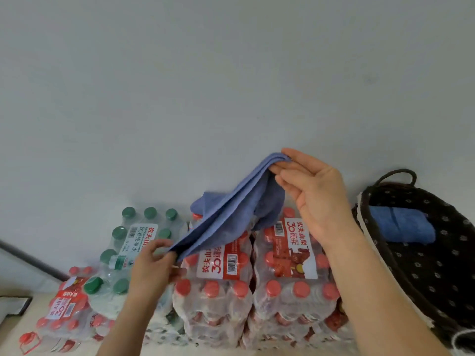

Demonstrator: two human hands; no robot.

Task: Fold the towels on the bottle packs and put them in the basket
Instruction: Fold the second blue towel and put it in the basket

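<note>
As you held the cloth over the packs, right hand (316, 199): raised highest, thumb and fingertips pinched on the upper corner of the blue towel (231, 214).
Left hand (154, 265): lower and nearer you, fingers curled round the towel's bottom corner, well apart from your right hand.
Blue towel: layers doubled along the top edge, stretched on a slant between your hands; its loose far part sagged onto the red-capped packs (290, 253).
Red-capped packs: two shrink-wrapped packs side by side, touching, stacked on further packs below.
Green-capped pack (133, 242): just left of the red ones, partly behind your left hand.
Lower red pack (66, 304): far left, below the green-capped pack.
Basket (424, 265): dark, dotted, with a loop handle, just right of the packs.
Folded blue towel (401, 227): lay inside the basket.
Wall (205, 73): plain and pale, behind everything.
</note>
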